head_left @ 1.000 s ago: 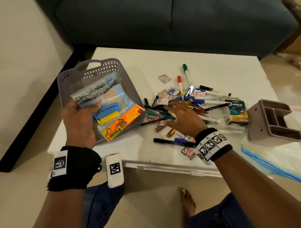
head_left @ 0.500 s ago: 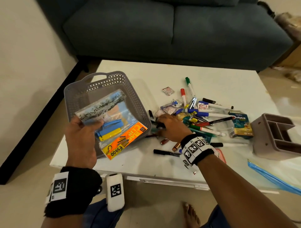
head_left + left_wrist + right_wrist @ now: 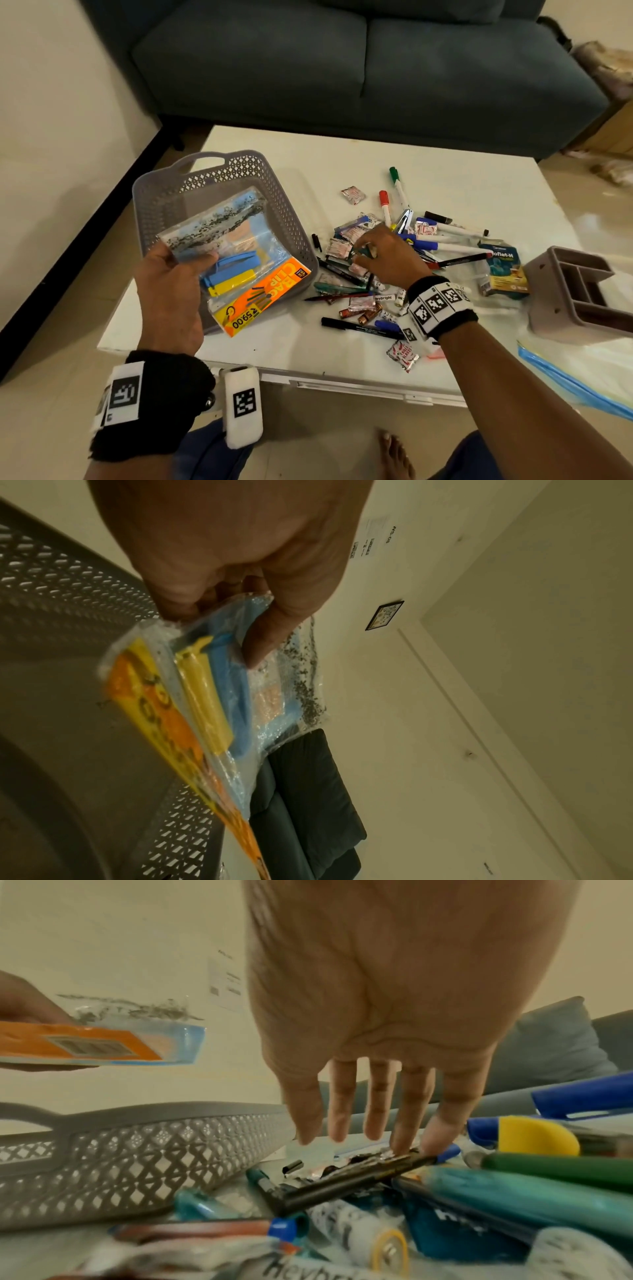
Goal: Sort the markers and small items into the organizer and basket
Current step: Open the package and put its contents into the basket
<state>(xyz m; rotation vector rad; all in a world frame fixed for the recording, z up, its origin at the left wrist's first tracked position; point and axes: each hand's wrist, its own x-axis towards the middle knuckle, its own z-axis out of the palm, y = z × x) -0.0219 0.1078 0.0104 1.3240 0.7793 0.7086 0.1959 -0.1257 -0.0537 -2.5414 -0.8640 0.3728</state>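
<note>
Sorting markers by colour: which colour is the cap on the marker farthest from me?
Green cap, clearest in the head view.

On the white low table [image 3: 274, 349], the grey perforated plastic basket [image 3: 291, 219] sits at the left, the heap of markers, pens and foil sachets [image 3: 421, 236] in the middle, and the grey compartmented plastic organizer [image 3: 561, 308] at the right edge. A dark teal fabric sofa [image 3: 342, 68] stands beyond the far side. A clear packet of bag clips [image 3: 239, 270] is above the basket's near part.
</note>
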